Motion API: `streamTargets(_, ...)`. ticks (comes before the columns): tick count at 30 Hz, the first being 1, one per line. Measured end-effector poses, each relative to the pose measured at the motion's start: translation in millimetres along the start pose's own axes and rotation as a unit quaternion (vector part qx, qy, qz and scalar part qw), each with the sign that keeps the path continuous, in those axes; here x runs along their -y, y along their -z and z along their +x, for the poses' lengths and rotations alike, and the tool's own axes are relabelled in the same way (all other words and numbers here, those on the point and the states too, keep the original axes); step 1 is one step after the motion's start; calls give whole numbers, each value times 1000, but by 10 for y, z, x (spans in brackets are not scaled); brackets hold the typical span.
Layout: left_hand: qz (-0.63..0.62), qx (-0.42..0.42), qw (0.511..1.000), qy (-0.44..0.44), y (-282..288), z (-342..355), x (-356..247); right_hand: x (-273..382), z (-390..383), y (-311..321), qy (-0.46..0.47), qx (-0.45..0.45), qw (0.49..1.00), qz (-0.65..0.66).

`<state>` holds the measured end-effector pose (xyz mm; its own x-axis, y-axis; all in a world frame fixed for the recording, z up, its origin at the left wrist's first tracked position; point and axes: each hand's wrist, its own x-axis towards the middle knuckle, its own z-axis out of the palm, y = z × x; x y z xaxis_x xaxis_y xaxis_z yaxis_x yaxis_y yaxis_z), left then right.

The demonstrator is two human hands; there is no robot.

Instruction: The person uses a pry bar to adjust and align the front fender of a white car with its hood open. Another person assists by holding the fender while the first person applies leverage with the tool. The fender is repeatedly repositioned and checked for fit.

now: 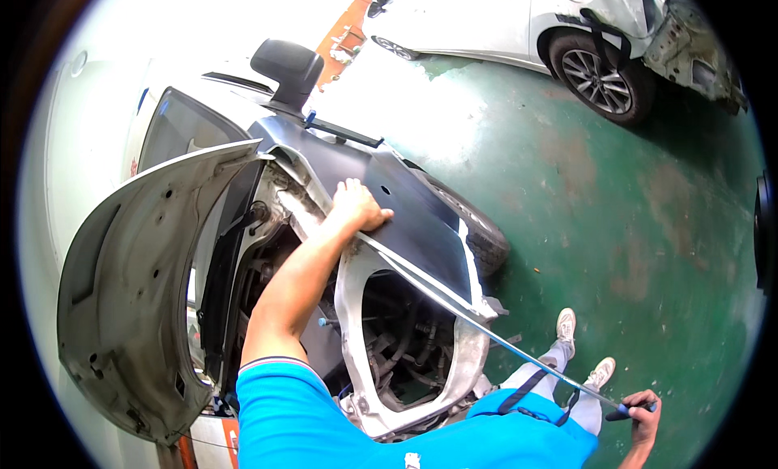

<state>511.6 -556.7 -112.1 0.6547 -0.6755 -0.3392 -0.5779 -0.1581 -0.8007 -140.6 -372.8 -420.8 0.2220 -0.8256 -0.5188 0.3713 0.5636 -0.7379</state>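
Note:
My left hand (356,207) lies on the inner edge of a dark grey front fender (417,218), its thumb spread apart and the other fingers foreshortened. In my right hand (646,419), at the lower right, is the blue and black handle of a long pry bar (551,370). Its thin metal shaft slants up and left to the fender's front edge and runs along it; where the tip ends, I cannot make out. Below the fender, the bare headlight opening (350,307) has a pale metal frame, with hoses and parts visible inside.
The raised hood (121,307) stands at the left. A black side mirror (288,68) juts out beyond the fender, and a front tyre (486,246) sits beneath it. Across the green floor (616,210) stands a white car (478,19) with its end stripped.

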Motion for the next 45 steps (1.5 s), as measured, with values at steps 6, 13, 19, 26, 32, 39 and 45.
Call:
streamTargets(6,-127,-79,971,-188,-201,-957,-634,240,-19,-87,-44,57,997,-18)
streamTargets(13,-231,-137,850,-454,-511,-1855,-1368,180,-58,-277,-26,110,993,-16)
streamTargets(19,-261,-200,827,-456,-711,-1764,-1332,2,-188,-112,-57,137,989,23)
streamTargets(26,-266,-246,817,-448,-760,-1744,-1234,-28,-267,-184,-83,161,983,20)
streamTargets(32,-262,-277,814,-439,-795,-1707,-1118,-220,-305,-253,-118,198,973,9)
streamTargets(39,-371,-410,773,-310,-823,-2208,-1401,-433,-200,-307,-141,222,965,-11)
streamTargets(45,-665,37,719,-200,-1492,-3454,-2686,-545,-172,-316,-125,213,969,20)
